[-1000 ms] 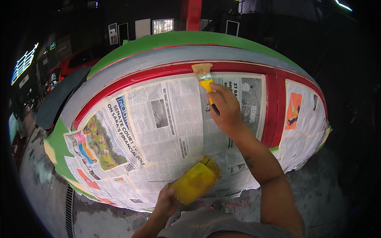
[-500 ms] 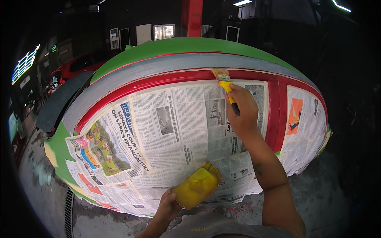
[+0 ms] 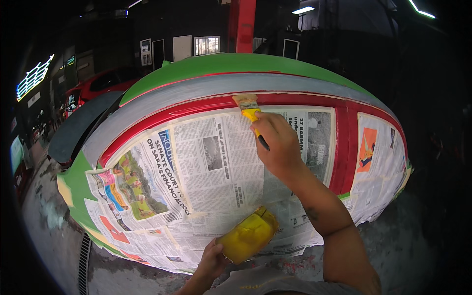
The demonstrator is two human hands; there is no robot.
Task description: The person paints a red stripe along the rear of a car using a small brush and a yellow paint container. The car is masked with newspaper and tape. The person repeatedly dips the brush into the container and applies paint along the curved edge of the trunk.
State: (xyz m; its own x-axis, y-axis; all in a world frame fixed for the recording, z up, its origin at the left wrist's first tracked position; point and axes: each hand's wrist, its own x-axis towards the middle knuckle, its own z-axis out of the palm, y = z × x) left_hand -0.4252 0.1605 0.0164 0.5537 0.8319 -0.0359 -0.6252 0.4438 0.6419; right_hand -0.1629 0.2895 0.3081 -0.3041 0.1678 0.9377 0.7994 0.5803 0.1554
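My right hand (image 3: 279, 145) is closed around the yellow and black handle of a paintbrush (image 3: 251, 115). The pale bristles touch the red window frame (image 3: 196, 108) of a car, along its upper stretch. Lower down, my left hand (image 3: 211, 260) grips the side of a yellow, see-through plastic container (image 3: 250, 237), which looks tilted. What lies inside it is hard to make out. Sheets of newspaper (image 3: 211, 184), taped at the edges, cover the car's window and side just below the brush.
Above the red frame runs a grey band (image 3: 162, 93), then the car's green roof (image 3: 246, 62). A dark panel (image 3: 81, 123) juts out at left. Behind stand a red car (image 3: 110, 81) and a red post (image 3: 241, 29). A floor drain grate (image 3: 83, 260) lies at lower left.
My right hand has moved the paintbrush leftward along the red frame. The left hand still holds the container in about the same place. The whole view has shifted slightly.
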